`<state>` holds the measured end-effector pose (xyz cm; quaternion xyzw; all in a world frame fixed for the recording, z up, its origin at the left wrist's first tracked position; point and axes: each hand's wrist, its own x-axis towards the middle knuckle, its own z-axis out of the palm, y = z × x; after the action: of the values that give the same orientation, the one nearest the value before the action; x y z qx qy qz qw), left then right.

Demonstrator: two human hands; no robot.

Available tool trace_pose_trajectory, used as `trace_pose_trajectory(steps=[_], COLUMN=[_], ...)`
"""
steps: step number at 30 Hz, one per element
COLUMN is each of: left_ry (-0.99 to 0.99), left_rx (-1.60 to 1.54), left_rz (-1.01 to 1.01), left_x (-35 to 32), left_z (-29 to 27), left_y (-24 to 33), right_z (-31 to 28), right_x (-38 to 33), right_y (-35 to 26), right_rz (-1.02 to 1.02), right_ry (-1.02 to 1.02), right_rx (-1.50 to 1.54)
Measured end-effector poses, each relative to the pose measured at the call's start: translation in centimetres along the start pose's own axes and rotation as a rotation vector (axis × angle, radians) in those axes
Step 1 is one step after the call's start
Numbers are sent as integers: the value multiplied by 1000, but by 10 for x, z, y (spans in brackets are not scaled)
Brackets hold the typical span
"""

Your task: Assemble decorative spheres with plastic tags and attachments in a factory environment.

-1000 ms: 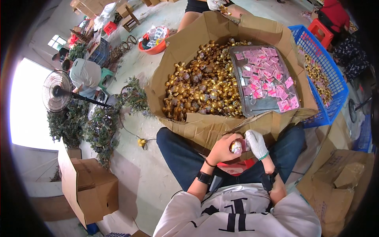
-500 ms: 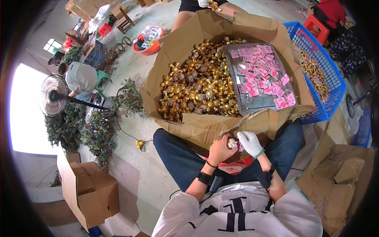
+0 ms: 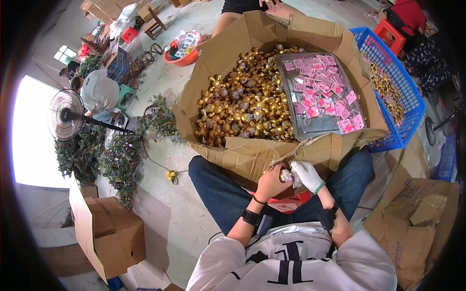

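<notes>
where the big carton [image 3: 233,156] stands, its contents sit close by

because the carton rests just beyond the person's bent legs [image 3: 213,194], its near wall between the knees, its contents are probably easy to reach. the blue crate [image 3: 412,123] stands beside its right wall, bearing more gold and pink bits, perhaps to keep them apart. a heap of shiny gold pieces [image 3: 242,104] fills the carton's left part. the metal tray [image 3: 315,128] lies along the right, seemingly on the heap, its rim likely keeping the pink cards [image 3: 323,87] from mixing in.

below the near wall, the bare left hand [image 3: 271,184] curls around a small shiny piece [image 3: 285,176], presumably steadying it with its end left exposed. the white-gloved right hand [image 3: 307,175] bends its fingers against that exposed side; whether they pinch anything, i cannot tell. the piece sits between both hands, above the lap.
</notes>
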<state>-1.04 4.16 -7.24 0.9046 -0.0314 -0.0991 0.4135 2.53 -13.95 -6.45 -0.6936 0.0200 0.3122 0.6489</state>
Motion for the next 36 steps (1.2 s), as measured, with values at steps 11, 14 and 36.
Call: trace_pose_trajectory(steps=[11,14,36], left_ry=[-40,-52,-8], left_rx=[37,40,20], left_rz=[43,31,72], left_x=[0,1,1], left_z=[1,0,2], left_y=[-3,-2,-6], right_z=[0,0,-2], right_x=[-1,0,0], right_y=[-2,-2,-1], right_rz=[-113,-131,-296], right_ry=[-117,-116,-34], right_rx=[-38,-45,-219])
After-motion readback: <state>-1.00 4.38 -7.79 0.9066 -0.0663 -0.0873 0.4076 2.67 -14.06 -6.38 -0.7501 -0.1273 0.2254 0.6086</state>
